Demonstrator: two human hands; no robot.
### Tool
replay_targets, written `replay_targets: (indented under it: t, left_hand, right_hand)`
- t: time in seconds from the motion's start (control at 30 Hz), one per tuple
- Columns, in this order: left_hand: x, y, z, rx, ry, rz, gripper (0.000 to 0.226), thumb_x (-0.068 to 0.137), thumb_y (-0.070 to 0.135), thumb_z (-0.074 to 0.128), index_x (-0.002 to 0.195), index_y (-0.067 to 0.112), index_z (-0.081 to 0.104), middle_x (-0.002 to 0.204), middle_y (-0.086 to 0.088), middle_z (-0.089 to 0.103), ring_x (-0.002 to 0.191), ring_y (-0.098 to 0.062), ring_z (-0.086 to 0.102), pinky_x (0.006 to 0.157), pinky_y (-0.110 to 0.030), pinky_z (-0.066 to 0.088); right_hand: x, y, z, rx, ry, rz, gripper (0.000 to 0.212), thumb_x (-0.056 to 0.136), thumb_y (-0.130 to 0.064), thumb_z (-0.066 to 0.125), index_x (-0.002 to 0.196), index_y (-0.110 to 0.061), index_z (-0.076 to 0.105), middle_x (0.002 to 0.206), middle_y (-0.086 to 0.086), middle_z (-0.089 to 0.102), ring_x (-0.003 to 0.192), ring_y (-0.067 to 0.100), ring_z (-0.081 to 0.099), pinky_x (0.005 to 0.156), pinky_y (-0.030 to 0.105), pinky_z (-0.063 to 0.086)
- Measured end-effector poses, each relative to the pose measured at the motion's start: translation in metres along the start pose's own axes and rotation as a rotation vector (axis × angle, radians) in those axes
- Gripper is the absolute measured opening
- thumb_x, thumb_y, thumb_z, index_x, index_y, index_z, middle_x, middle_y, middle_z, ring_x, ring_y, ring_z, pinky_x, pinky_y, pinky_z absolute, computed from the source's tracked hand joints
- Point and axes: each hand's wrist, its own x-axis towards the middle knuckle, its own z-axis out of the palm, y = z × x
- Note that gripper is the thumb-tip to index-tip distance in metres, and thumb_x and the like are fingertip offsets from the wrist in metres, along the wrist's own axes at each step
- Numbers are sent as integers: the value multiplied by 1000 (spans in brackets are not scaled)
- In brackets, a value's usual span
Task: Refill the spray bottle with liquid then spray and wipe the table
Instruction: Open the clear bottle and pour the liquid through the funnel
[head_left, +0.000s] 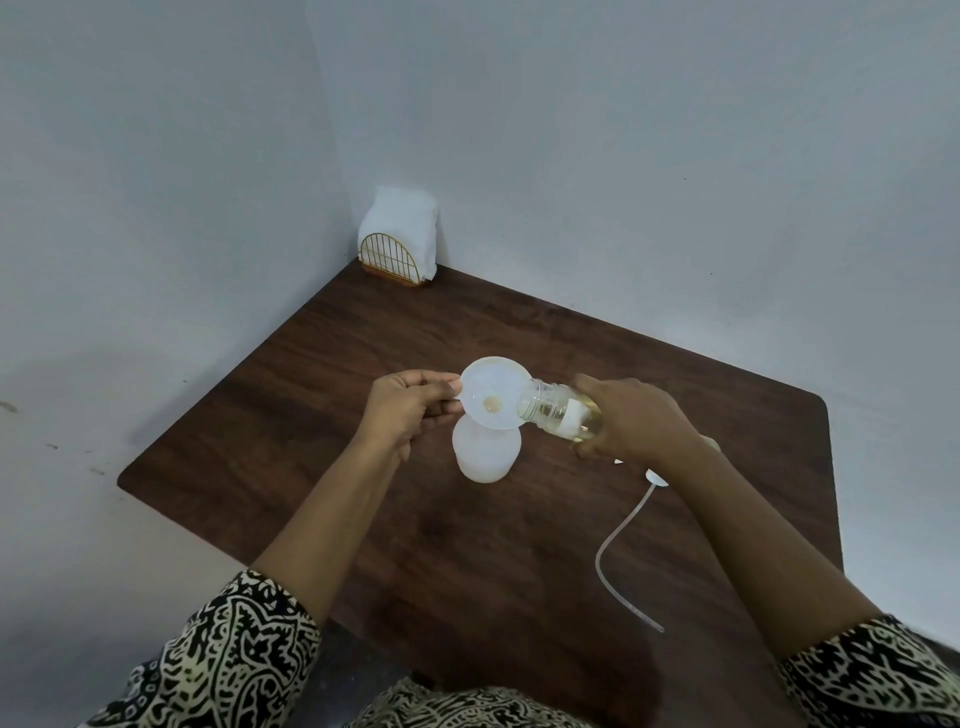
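Dark wood table (441, 322), set in a corner between pale walls. A person tips a clear bottle (558, 413) of yellowish liquid over a white funnel (498, 384). The funnel is seated in the neck of a translucent spray bottle (485, 454), which stands upright near the table's middle. The left hand (410, 410), its forearm reaching in from the lower left, pinches the funnel's left rim between thumb and curled fingers. The right hand (634, 421) wraps around the clear bottle's base and holds it almost level, with the open mouth over the funnel's right rim. A small yellowish pool sits at the funnel's centre. A curved tube (615, 545) lies on the table to the right, its upper end hidden beneath the right forearm. At the far corner a gold wire napkin holder (395, 260) filled with white napkins stands against the wall. Both sleeves (234, 649) are patterned black and cream.
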Motion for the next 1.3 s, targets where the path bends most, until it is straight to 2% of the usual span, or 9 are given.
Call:
replay_targets:
  t: [0.17, 0.27, 0.4, 0.57, 0.73, 0.87, 1.03, 1.2, 1.3]
  left_hand:
    - [0, 0, 0, 9, -1, 4, 6, 82, 3, 70, 88, 5, 72, 66, -5, 72, 58, -10, 68, 58, -21, 56]
    - [-2, 0, 0, 3, 0, 7, 6, 83, 2, 69, 87, 4, 72, 64, -4, 72, 56, -8, 67, 55, -19, 55]
    - [-1, -1, 1, 24, 11, 7, 6, 83, 3, 70, 87, 6, 72, 68, -4, 73, 59, -10, 68, 57, -20, 56]
    - [0, -2, 0, 35, 28, 5, 6, 82, 5, 70, 87, 7, 73, 69, -4, 72, 60, -10, 68, 58, -21, 56]
    - [-1, -3, 1, 17, 30, 7, 5, 83, 4, 69, 87, 6, 72, 63, -2, 72, 56, -8, 67, 55, -20, 55]
    - [-1, -2, 2, 19, 35, 15, 5, 83, 4, 69, 84, 8, 72, 64, -1, 72, 57, -8, 67, 57, -21, 56]
    - [-3, -1, 3, 22, 34, 18, 5, 83, 4, 69, 87, 6, 72, 63, -1, 72, 56, -8, 67, 56, -20, 56]
    - [-4, -1, 3, 7, 22, 13, 6, 84, 2, 68, 89, 4, 70, 60, -1, 71, 54, -7, 67, 55, -19, 56]
    - [-5, 0, 3, 7, 23, 9, 5, 84, 2, 68, 87, 5, 71, 61, -2, 71, 55, -8, 67, 54, -19, 55]
  right_hand:
    - [-2, -1, -1, 14, 3, 5, 49, 72, -39, 70, 115, -25, 50, 98, -4, 66, 85, 18, 59, 60, 25, 34]
    - [-1, -2, -2, 14, 0, 19, 48, 72, -39, 70, 113, -26, 50, 95, -5, 66, 76, 16, 51, 58, 26, 32]
    - [-1, -1, -2, 22, -8, 23, 48, 72, -40, 70, 112, -26, 50, 95, -5, 65, 75, 15, 48, 59, 26, 31]
    - [-1, -1, -2, 37, -21, 20, 47, 71, -39, 71, 112, -25, 50, 85, -8, 57, 73, 15, 48, 50, 23, 26]
    - [1, 2, 0, 49, -11, 6, 49, 70, -39, 71, 113, -25, 50, 94, -5, 65, 74, 15, 49, 57, 25, 31]
    - [1, 2, -1, 35, -14, -17, 50, 71, -39, 71, 113, -25, 50, 95, -5, 66, 73, 14, 47, 50, 22, 26]
    - [2, 3, -2, 24, 1, -24, 50, 70, -40, 71, 113, -25, 51, 94, -4, 66, 73, 14, 48, 56, 25, 31]
    - [1, 2, -3, 18, -1, -28, 49, 69, -40, 71, 111, -25, 51, 94, -4, 66, 75, 16, 51, 50, 22, 26]
    - [1, 2, -3, 5, 5, -35, 53, 69, -42, 71, 115, -26, 50, 98, -4, 67, 84, 19, 59, 58, 25, 32]
